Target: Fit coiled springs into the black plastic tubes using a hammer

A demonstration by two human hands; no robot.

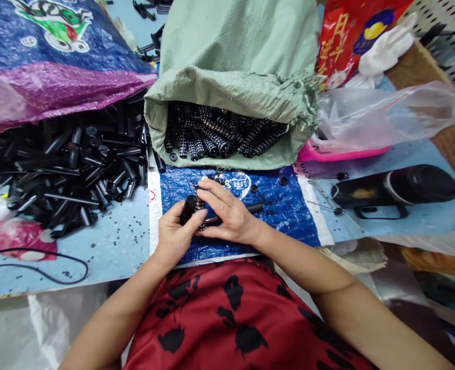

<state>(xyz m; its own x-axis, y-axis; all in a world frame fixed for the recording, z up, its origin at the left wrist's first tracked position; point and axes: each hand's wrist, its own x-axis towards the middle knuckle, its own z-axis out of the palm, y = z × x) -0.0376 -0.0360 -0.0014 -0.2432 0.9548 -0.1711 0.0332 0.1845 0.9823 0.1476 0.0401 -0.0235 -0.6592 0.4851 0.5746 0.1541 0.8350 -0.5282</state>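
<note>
My left hand [173, 234] is closed around a smooth black piece [189, 206] and, beside it, a black rod with rows of white marks [200, 205]. My right hand [229, 213] has its index finger at the top of the marked rod and its thumb low against it, so both hands meet on it. A thin dark bar with a black end [255, 208] sticks out past the right fingers; whether they grip it I cannot tell. Below the hands lies a blue plastic sheet [289, 216]. A green woven sack [231, 79] opens toward me, with several similar marked rods [215, 141] inside.
A heap of black tubes [84, 174] spills from a blue and pink bag [69, 92] at the left. On the right are a black flask [397, 190], a pink tray [339, 153] with clear plastic and a red bag [343, 46]. A black cable [84, 267] curls near the front edge.
</note>
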